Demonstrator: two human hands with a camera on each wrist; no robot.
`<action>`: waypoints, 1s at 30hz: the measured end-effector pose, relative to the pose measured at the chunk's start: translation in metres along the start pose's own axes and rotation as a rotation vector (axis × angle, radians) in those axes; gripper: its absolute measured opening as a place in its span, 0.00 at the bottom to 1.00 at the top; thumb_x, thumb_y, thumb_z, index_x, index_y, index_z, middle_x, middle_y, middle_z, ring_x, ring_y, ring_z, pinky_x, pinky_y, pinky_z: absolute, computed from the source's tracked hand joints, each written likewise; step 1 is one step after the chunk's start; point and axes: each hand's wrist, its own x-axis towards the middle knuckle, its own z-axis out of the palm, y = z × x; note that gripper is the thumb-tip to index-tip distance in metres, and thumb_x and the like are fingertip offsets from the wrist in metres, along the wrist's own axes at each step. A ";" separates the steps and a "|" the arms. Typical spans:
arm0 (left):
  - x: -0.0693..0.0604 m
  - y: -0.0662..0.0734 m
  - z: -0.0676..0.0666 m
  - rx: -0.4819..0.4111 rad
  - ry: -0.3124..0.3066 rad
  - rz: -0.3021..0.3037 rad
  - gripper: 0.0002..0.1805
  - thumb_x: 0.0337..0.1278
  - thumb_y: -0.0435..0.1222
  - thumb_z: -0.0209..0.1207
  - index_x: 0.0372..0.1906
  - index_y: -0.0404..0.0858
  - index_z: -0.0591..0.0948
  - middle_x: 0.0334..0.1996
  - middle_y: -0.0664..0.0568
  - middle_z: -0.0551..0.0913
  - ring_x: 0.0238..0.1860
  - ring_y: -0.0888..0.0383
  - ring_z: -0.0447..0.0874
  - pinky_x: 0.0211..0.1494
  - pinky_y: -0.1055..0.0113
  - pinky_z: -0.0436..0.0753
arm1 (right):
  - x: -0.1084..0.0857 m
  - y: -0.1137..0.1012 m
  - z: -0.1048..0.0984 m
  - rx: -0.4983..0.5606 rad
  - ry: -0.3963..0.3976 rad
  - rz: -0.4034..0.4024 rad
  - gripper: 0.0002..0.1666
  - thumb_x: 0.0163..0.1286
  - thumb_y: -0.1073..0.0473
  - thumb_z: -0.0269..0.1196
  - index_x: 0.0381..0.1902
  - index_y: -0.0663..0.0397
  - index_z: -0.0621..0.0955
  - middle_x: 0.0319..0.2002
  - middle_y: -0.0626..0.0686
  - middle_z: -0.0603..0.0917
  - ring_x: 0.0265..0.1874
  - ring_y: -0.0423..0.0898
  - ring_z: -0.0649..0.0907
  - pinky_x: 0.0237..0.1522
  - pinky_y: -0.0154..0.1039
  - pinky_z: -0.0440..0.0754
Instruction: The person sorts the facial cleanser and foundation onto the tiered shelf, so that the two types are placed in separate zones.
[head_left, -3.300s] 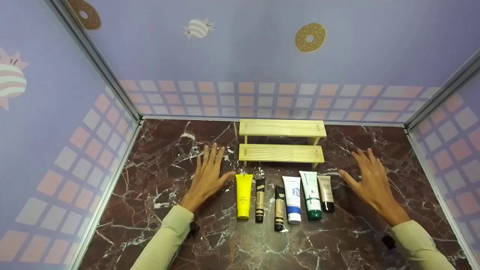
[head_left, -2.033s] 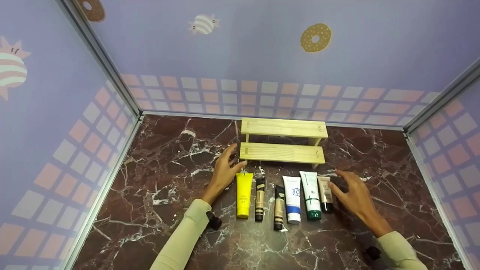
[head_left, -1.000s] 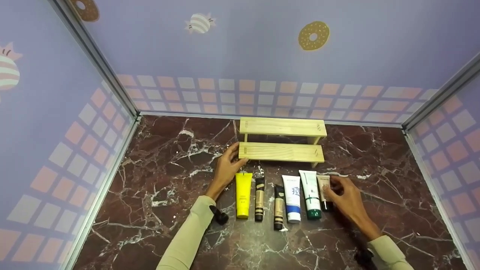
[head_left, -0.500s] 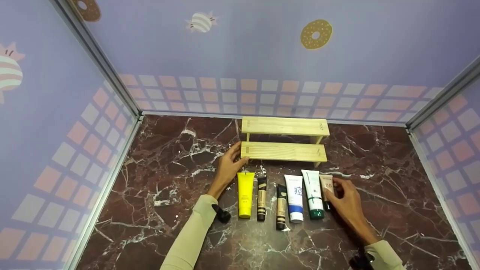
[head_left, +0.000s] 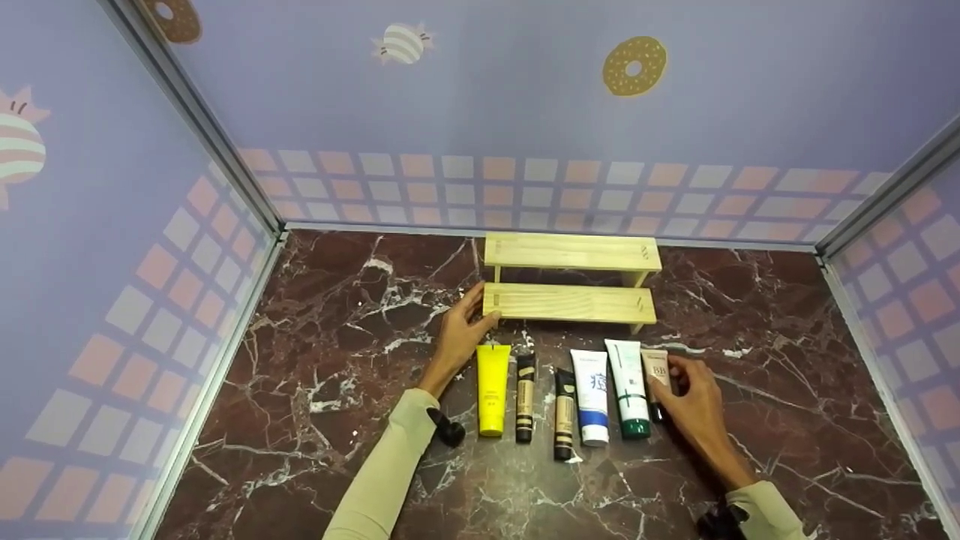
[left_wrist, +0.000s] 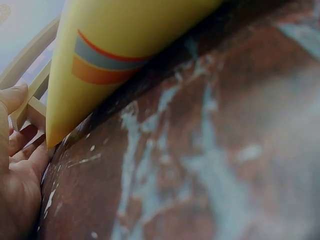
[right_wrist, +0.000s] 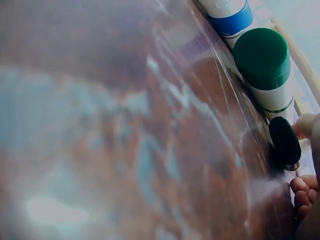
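In the head view, my left hand (head_left: 459, 335) is at the left end of the two-tier wooden display shelf (head_left: 570, 302), thumb on the front edge of the lower step and fingers behind. My right hand (head_left: 694, 394) pinches the small beige BB cream tube (head_left: 657, 369) between thumb and fingers; its black cap (right_wrist: 285, 140) shows in the right wrist view. The tube lies on the marbled table, beside a white tube with a green cap (head_left: 628, 386). Just right of my left wrist is a yellow tube (head_left: 492, 390), seen large in the left wrist view.
Between the yellow and green-capped tubes lie two slim black-and-gold tubes (head_left: 525, 397) and a white tube with a blue band (head_left: 590, 394). Behind the shelf rises a purple patterned wall (head_left: 540, 112); side walls flank the dark marbled tabletop (head_left: 337, 450).
Both hands have come inward from spread positions: the left to the shelf's end, the right onto the BB cream tube. Over the last half second they stay nearly still.
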 end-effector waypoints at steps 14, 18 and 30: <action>-0.007 -0.002 -0.007 0.061 -0.007 0.055 0.40 0.78 0.34 0.68 0.85 0.27 0.64 0.80 0.33 0.71 0.80 0.39 0.71 0.81 0.48 0.74 | 0.009 -0.009 0.002 -0.088 -0.104 0.038 0.27 0.69 0.59 0.78 0.58 0.72 0.84 0.40 0.62 0.84 0.42 0.57 0.78 0.45 0.50 0.74; -0.007 -0.001 -0.008 0.077 -0.005 0.055 0.39 0.79 0.34 0.67 0.85 0.28 0.64 0.80 0.33 0.70 0.81 0.40 0.70 0.81 0.50 0.74 | 0.009 -0.011 0.002 -0.085 -0.112 0.052 0.26 0.70 0.58 0.77 0.58 0.71 0.85 0.38 0.60 0.85 0.41 0.57 0.79 0.45 0.51 0.75; -0.004 -0.001 -0.002 0.078 -0.014 0.031 0.39 0.79 0.35 0.67 0.85 0.30 0.65 0.79 0.35 0.71 0.79 0.41 0.73 0.78 0.54 0.78 | 0.010 -0.013 -0.005 -0.051 -0.057 0.130 0.20 0.67 0.59 0.79 0.51 0.67 0.89 0.35 0.58 0.89 0.34 0.51 0.84 0.39 0.35 0.76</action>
